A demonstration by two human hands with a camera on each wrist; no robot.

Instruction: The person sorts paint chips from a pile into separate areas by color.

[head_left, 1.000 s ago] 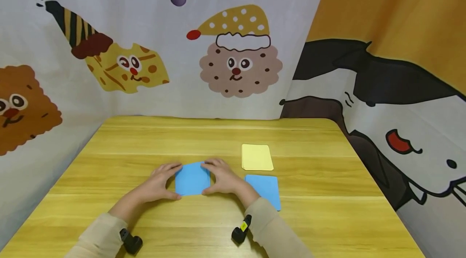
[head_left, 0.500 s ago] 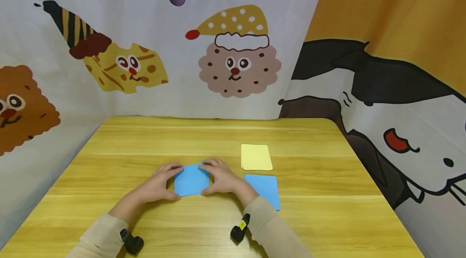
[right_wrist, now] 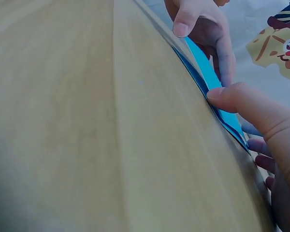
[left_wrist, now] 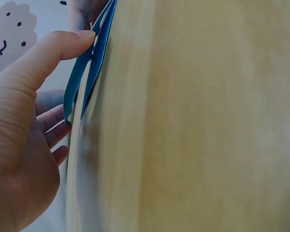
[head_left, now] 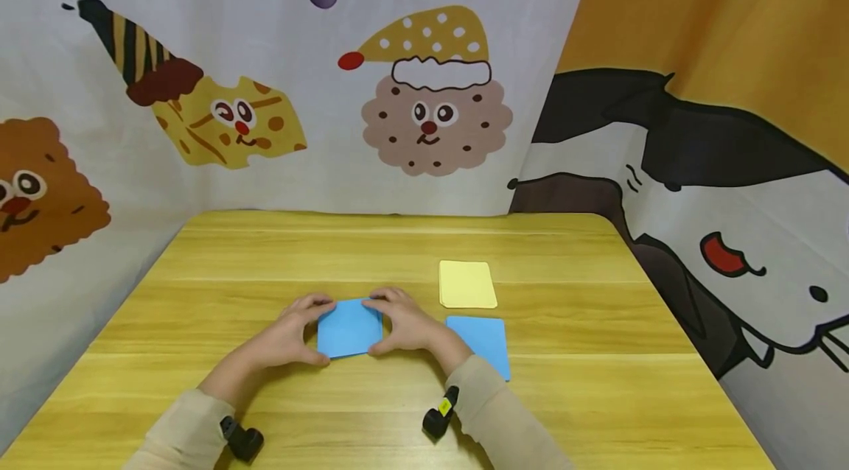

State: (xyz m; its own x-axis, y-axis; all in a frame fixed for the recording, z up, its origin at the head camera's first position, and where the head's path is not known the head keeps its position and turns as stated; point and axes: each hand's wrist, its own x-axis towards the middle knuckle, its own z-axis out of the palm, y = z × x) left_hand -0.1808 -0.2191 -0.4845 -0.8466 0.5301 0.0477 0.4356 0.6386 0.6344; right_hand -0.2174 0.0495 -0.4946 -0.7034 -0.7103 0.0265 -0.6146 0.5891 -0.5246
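Note:
A light blue square of paper [head_left: 349, 328] lies between both hands, left of the table's middle. My left hand [head_left: 292, 334] holds its left side, thumb at the near corner and fingers at the far one. On the opposite side my right hand [head_left: 407, 323] grips it the same way. In the left wrist view two blue layers show: an upper one [left_wrist: 76, 82], bowed and parted by a narrow gap from a lower one [left_wrist: 97, 63] close over the table. The left thumb [left_wrist: 79, 43] rests at the upper layer's near edge. The right thumb [right_wrist: 222, 98] touches the near edge too.
On the wood-grain table [head_left: 597, 396], a pale yellow stack of square paper [head_left: 467, 284] sits to the right. Nearer stands another blue square [head_left: 489, 348], partly behind the right forearm. A printed cloth curtain [head_left: 278, 28] hangs beyond the table's far edge.
The blue paper between the hands has tilted slightly, its far edge a little lower in view and its near edge now slanting. Both hands keep nearly the same place and grip.

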